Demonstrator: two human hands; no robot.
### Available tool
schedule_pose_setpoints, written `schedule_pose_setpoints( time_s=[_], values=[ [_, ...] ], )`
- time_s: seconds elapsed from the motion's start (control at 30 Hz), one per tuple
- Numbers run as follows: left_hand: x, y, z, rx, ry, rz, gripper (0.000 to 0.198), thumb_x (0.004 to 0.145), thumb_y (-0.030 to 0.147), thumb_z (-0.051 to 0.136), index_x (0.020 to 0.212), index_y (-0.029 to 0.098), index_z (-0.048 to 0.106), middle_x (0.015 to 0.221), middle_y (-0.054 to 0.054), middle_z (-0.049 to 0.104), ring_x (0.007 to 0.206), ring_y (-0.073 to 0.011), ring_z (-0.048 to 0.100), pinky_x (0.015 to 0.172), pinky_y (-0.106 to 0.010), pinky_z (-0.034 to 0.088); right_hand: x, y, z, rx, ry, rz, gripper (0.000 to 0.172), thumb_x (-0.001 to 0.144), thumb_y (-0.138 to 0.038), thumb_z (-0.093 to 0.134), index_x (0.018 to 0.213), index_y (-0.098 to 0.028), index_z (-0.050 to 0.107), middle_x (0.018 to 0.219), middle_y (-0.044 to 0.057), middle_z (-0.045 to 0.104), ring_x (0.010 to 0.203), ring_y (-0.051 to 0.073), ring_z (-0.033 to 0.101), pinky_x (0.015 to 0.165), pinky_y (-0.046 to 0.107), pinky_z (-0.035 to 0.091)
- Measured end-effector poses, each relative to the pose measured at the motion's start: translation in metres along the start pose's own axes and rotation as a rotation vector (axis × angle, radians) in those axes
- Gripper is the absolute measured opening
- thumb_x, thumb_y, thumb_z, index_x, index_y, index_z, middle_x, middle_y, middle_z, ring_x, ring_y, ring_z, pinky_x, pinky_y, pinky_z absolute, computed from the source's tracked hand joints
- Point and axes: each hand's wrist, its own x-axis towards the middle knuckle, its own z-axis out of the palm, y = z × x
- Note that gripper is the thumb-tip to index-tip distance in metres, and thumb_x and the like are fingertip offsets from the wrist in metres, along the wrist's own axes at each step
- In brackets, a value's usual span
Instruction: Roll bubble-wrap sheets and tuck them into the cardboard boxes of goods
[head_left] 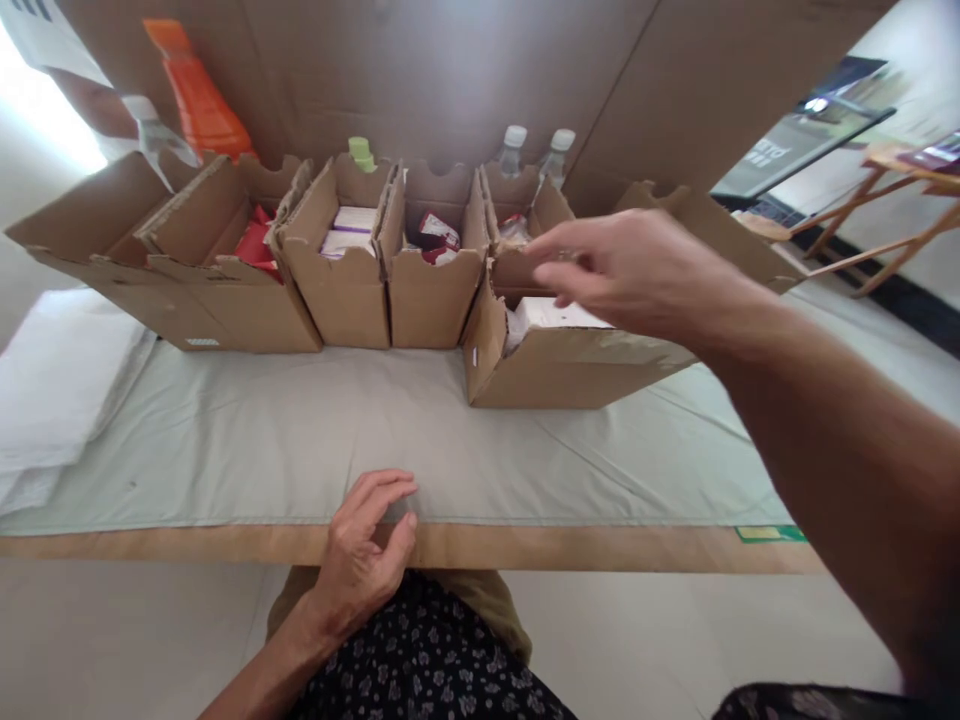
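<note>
The fingers [556, 238] of the right hand [637, 265] are held slightly apart above a cardboard box [547, 378], in which a white packet [562, 312] is seen. The left hand [364, 548], fingers loosely curved, is held at the near edge of the cloth-covered desk [247, 430]. Behind, a row of boxes [435, 312] is backed by bottles [511, 155].

A cloth-covered table [570, 548] carries open cardboard boxes [435, 305].

2 hands [367, 550] [637, 270], min. 6 cardbd bxs [435, 308], 3 clear btls [512, 158] [556, 160] [154, 132], 1 orange btl [204, 105].
</note>
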Motion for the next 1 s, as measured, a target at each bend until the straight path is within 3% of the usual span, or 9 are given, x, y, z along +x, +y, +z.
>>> schedule_pose_setpoints(
  time_s=[0.13, 0.23, 0.27, 0.43, 0.53, 0.6, 0.73, 0.87, 1.0],
  values=[
    [0.032, 0.017, 0.004, -0.027, -0.029, -0.029, 0.035, 0.094, 0.014, 0.060, 0.127, 0.023, 0.065, 0.129, -0.010, 0.071, 0.120, -0.0216, 0.069, 0.103, -0.037, 0.058, -0.085, 0.016, -0.027, 0.049, 0.487, 0.132, 0.019, 0.097, -0.034, 0.068, 0.104, -0.024, 0.082, 0.087, 0.004, 0.076, 0.081, 0.021, 0.071, 0.082, 0.043, 0.057],
    [0.069, 0.016, 0.024, -0.118, -0.088, -0.075, 0.056, 0.092, 0.019, 0.063, 0.147, 0.026, 0.054, 0.148, -0.012, 0.061, 0.134, -0.0267, 0.062, 0.109, -0.044, 0.056, -0.140, 0.059, -0.009, 0.229, 0.738, 0.392, 0.025, 0.098, -0.045, 0.066, 0.113, -0.029, 0.078, 0.102, 0.006, 0.075, 0.099, 0.029, 0.073, 0.092, 0.054, 0.057],
    [0.083, 0.014, 0.034, -0.163, -0.109, -0.097, 0.065, 0.090, 0.021, 0.064, 0.153, 0.027, 0.048, 0.155, -0.012, 0.055, 0.139, -0.0290, 0.058, 0.111, -0.047, 0.054, -0.151, 0.077, 0.002, 0.307, 0.773, 0.439, 0.028, 0.092, -0.048, 0.072, 0.111, -0.029, 0.077, 0.103, 0.006, 0.075, 0.101, 0.031, 0.073, 0.094, 0.057, 0.056],
    [0.134, 0.000, 0.091, -0.361, -0.209, -0.208, 0.099, 0.080, 0.027, 0.071, 0.166, 0.024, 0.022, 0.171, -0.017, 0.032, 0.155, -0.0390, 0.036, 0.122, -0.063, 0.038, -0.155, 0.139, 0.063, 0.579, 0.479, 0.481, 0.065, 0.071, -0.060, 0.082, 0.122, -0.024, 0.064, 0.128, 0.012, 0.071, 0.116, 0.033, 0.069, 0.088, 0.051, 0.060],
    [0.133, 0.002, 0.107, -0.396, -0.188, -0.236, 0.102, 0.079, 0.029, 0.072, 0.166, 0.021, 0.019, 0.168, -0.020, 0.036, 0.154, -0.0388, 0.037, 0.125, -0.063, 0.034, -0.152, 0.133, 0.084, 0.636, 0.449, 0.462, 0.066, 0.072, -0.062, 0.079, 0.120, -0.021, 0.061, 0.123, 0.012, 0.071, 0.111, 0.030, 0.068, 0.087, 0.046, 0.060],
    [0.121, 0.009, 0.104, -0.403, -0.131, -0.229, 0.096, 0.081, 0.031, 0.071, 0.164, 0.021, 0.023, 0.164, -0.019, 0.041, 0.152, -0.0366, 0.041, 0.126, -0.060, 0.034, -0.158, 0.118, 0.086, 0.597, 0.484, 0.453, 0.059, 0.075, -0.060, 0.078, 0.117, -0.021, 0.061, 0.118, 0.011, 0.071, 0.104, 0.028, 0.068, 0.086, 0.046, 0.058],
    [0.104, 0.042, 0.071, -0.396, -0.028, -0.103, 0.076, 0.087, 0.030, 0.068, 0.156, 0.023, 0.037, 0.154, -0.013, 0.054, 0.145, -0.0295, 0.050, 0.123, -0.050, 0.040, -0.169, 0.081, 0.060, 0.555, 0.604, 0.353, 0.045, 0.080, -0.054, 0.081, 0.107, -0.025, 0.061, 0.101, 0.005, 0.069, 0.094, 0.024, 0.067, 0.089, 0.045, 0.057],
    [0.106, 0.069, 0.038, -0.281, 0.069, 0.031, 0.069, 0.091, 0.029, 0.068, 0.154, 0.024, 0.040, 0.157, -0.012, 0.051, 0.152, -0.0301, 0.043, 0.125, -0.050, 0.038, -0.165, 0.053, 0.033, 0.591, 0.743, 0.208, 0.041, 0.081, -0.047, 0.084, 0.108, -0.029, 0.058, 0.099, 0.003, 0.065, 0.097, 0.025, 0.067, 0.095, 0.046, 0.056],
    [0.081, 0.059, 0.035, -0.246, 0.071, -0.049, 0.064, 0.094, 0.029, 0.066, 0.153, 0.023, 0.043, 0.154, -0.013, 0.054, 0.154, -0.0303, 0.041, 0.128, -0.050, 0.035, -0.181, 0.048, 0.058, 0.567, 0.653, 0.273, 0.041, 0.084, -0.049, 0.082, 0.112, -0.027, 0.061, 0.105, 0.005, 0.069, 0.098, 0.026, 0.068, 0.091, 0.046, 0.056]
  ],
)
